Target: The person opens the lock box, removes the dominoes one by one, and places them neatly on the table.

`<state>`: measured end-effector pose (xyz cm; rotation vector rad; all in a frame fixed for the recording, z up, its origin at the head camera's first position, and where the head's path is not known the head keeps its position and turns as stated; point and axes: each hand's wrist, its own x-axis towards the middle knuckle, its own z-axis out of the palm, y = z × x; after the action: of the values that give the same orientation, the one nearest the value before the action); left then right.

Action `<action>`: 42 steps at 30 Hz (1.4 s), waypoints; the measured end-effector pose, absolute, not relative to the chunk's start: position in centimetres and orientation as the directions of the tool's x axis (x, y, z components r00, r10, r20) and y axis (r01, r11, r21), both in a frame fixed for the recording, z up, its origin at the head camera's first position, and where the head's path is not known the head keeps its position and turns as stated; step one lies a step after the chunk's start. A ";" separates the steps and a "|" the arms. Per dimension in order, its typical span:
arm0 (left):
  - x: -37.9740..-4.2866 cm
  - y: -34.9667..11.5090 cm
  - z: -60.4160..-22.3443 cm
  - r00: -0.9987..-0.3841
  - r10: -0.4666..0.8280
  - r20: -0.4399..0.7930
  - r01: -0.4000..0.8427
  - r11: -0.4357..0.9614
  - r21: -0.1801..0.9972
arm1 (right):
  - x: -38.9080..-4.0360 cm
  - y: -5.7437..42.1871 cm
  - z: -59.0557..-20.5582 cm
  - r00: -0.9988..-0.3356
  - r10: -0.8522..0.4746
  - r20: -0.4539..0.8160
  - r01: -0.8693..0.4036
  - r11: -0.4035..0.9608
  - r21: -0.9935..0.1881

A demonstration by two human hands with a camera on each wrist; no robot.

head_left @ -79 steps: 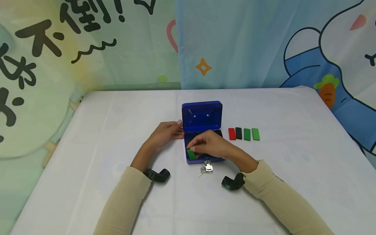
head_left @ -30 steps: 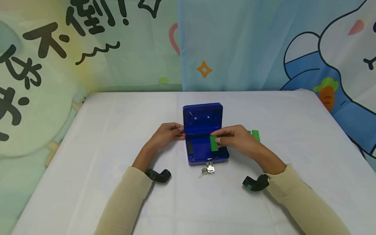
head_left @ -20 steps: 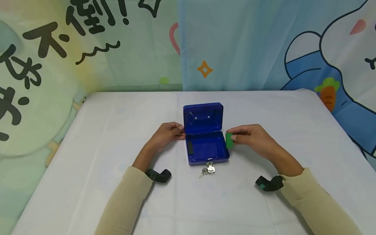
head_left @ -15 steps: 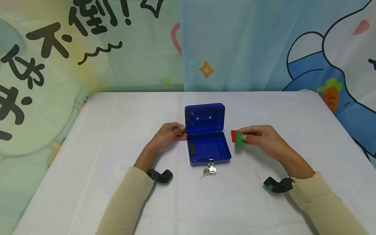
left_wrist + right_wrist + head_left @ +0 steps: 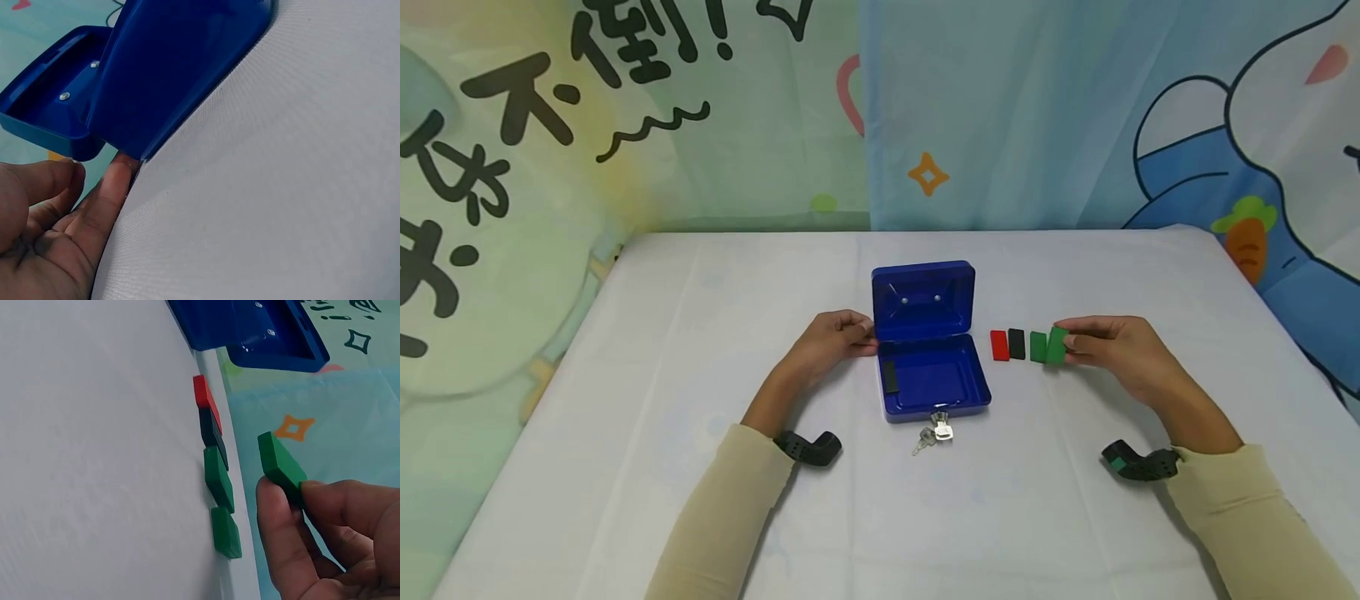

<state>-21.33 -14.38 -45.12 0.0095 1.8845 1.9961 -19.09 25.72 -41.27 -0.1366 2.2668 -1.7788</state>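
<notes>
My right hand (image 5: 1126,348) pinches a green block (image 5: 281,467) between thumb and fingers, raised above the table. Beneath and beside it lies a row with a red block (image 5: 1000,345), a black block (image 5: 1017,343) and two green ones; the right wrist view shows the last green block (image 5: 226,534), which the held one covers in the head view. A blue metal box (image 5: 936,382) stands with its lid (image 5: 923,300) up. Inside, at the left wall, is a dark block (image 5: 891,377). My left hand (image 5: 829,342) touches the box's rear left corner with its fingers.
A silver lock (image 5: 941,427) hangs at the box's front, with keys (image 5: 925,437) lying beside it. White cloth covers the table (image 5: 850,517). Printed curtains (image 5: 1000,117) rise behind it.
My right hand has lifted the green block out of the box and carried it rightward, past the red and black blocks, to the row's right end. The left hand has stayed at the box.
</notes>
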 end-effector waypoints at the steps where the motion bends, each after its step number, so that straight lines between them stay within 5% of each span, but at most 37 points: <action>1: -21.3 -14.4 -45.1 -0.922 0.284 -0.261 -0.277 -0.016 0.961 | -19.1 25.9 -41.2 -0.963 -0.230 -0.143 0.086 0.243 -0.966; 10: -21.2 -14.5 -44.9 -0.922 0.281 -0.268 -0.283 -0.013 0.959 | -19.5 26.7 -41.2 -0.963 -0.230 -0.143 0.083 0.252 -0.964; 24: -21.3 -14.4 -44.9 -0.923 0.285 -0.258 -0.271 -0.006 0.963 | -20.5 29.0 -41.7 -0.958 -0.140 -0.249 0.128 0.569 -0.812; 42: -21.0 -14.5 -44.7 -0.924 0.280 -0.261 -0.273 -0.005 0.962 | -21.4 27.4 -40.7 -0.958 -0.034 -0.284 0.159 0.762 -0.628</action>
<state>-21.04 -14.48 -44.70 0.0065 1.8995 1.9871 -21.36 27.35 -40.72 0.0980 2.6804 -0.9927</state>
